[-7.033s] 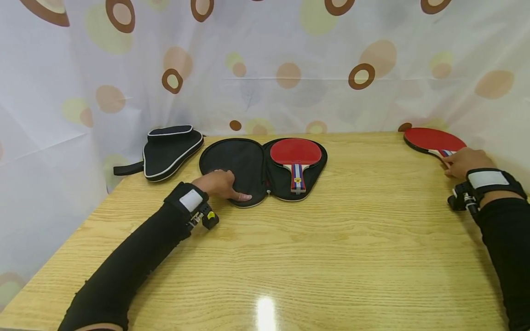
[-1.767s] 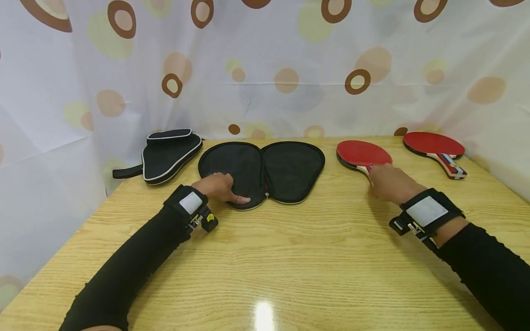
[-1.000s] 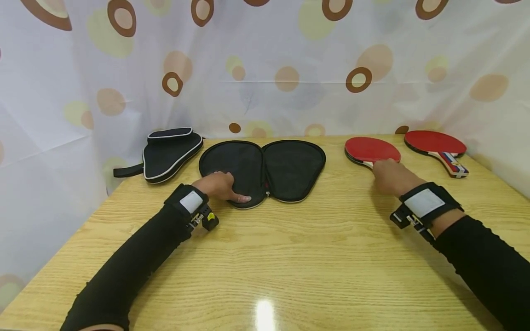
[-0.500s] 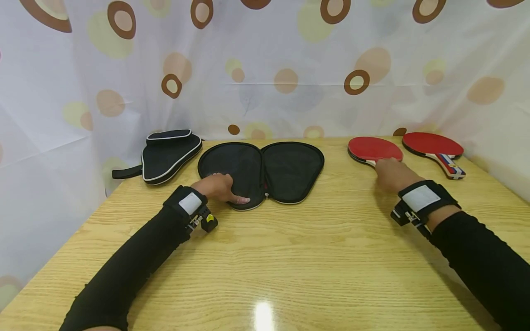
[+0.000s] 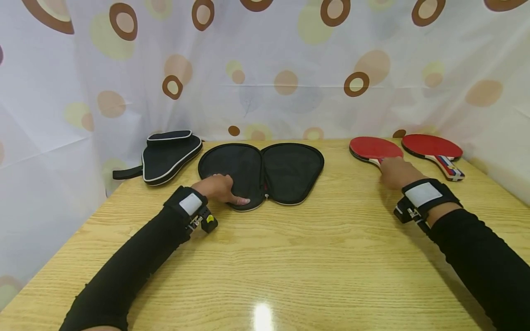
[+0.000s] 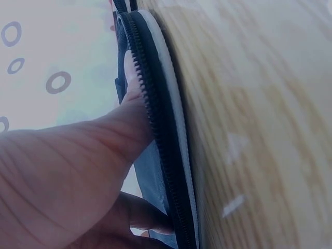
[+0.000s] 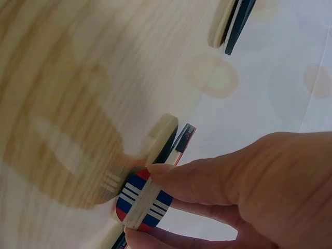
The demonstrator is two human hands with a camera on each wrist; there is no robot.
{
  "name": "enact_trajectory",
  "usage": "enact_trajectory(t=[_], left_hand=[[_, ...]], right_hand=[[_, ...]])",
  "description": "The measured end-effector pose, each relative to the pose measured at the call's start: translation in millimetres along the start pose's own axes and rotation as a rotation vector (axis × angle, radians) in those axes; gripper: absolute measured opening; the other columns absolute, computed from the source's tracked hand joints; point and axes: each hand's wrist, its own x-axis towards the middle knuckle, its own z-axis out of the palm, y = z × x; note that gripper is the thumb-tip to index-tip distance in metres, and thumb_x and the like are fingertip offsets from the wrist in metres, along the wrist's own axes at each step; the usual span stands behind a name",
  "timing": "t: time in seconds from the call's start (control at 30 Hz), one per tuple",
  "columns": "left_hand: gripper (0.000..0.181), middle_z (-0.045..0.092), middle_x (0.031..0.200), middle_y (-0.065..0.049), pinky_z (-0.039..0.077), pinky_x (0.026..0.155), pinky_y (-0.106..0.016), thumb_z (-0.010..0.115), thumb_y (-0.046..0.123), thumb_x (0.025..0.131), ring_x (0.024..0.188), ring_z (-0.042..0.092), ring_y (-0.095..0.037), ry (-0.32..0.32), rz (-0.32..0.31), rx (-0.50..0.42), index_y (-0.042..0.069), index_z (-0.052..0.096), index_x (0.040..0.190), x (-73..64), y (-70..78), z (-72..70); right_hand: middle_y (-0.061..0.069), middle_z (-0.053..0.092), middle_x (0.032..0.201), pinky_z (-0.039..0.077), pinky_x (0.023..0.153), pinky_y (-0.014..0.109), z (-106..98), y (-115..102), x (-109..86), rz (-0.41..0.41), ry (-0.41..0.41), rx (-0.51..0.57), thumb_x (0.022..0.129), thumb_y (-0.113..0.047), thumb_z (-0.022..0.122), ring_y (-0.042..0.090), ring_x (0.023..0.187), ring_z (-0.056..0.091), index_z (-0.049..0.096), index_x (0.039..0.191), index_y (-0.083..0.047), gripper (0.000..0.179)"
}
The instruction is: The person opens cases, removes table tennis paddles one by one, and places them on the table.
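My left hand rests on the left half of an unzipped black paddle case, near its front rim, thumb spread toward the zipper. In the left wrist view the thumb lies over the zipper teeth and onto the lining. Both halves of the case lie flat with bare linings. At the right, my right hand pinches the handle of a red table tennis paddle between thumb and fingers. The handle's butt shows red, blue and white stripes in the right wrist view, close over the table.
A second red paddle lies at the back right, handle toward the front. A closed black case with white piping and a strap sits at the back left. Behind the wooden table hangs a patterned curtain.
Seven seconds ago one paddle lay in the case and my right hand held the far-right one. Now my right hand holds the other paddle outside the case, drifting slightly right. Left hand unmoved.
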Motion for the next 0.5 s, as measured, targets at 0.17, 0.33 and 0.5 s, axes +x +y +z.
enact_trajectory(t=[0.17,0.33,0.5], left_hand=[[0.097,0.04,0.151,-0.031,0.033,0.114,-0.053,0.057,0.067,0.092,0.142,0.036,-0.045,0.008,0.007,0.0,-0.01,0.039,0.149,-0.8,0.0,-0.4],[0.096,0.041,0.151,-0.031,0.033,0.114,-0.053,0.057,0.066,0.093,0.142,0.037,-0.045,0.012,0.025,0.008,-0.01,0.039,0.148,-1.2,-0.3,-1.0],[0.096,0.04,0.152,-0.031,0.033,0.114,-0.053,0.057,0.066,0.093,0.143,0.036,-0.045,0.012,0.028,0.005,-0.01,0.039,0.149,-1.7,-0.3,-1.4]], right_hand=[[0.01,0.046,0.069,0.037,0.056,0.033,-0.6,3.6,2.1,-0.002,0.01,0.009,0.089,0.007,0.05,0.022,0.06,0.044,0.054,0.076,0.005,0.013],[0.012,0.049,0.072,0.037,0.056,0.032,-1.3,4.3,1.8,0.003,0.02,-0.01,0.089,0.008,0.05,0.025,0.062,0.047,0.055,0.079,0.008,0.012],[0.012,0.049,0.072,0.04,0.06,0.036,-3.1,5.1,1.5,0.019,0.013,-0.041,0.091,0.007,0.049,0.026,0.063,0.048,0.056,0.079,0.009,0.013]])
